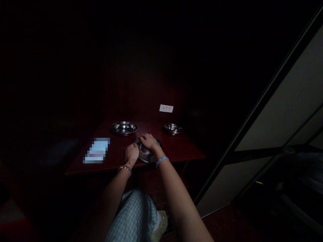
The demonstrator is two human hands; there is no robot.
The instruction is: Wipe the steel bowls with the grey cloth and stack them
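A round, shiny steel bowl (147, 156) lies at the table's front edge, partly covered by both hands. At its left rim, my left hand (131, 154) is closed, with a beaded bracelet at the wrist. Over the bowl's far side reaches my right hand (148, 141), fingers bent and pressed together; what lies under them is hidden. A blue band circles that wrist. Behind to the left stands a wide steel basin (124, 133), and behind to the right a small stack of steel bowls (173, 132).
The dark red table (186, 153) bears a bright, pixelated rectangular thing (98, 151) on the left. A white socket plate (166, 108) is on the wall behind. To the right runs a slanted dark frame with pale panels (282, 101). The surroundings are very dark.
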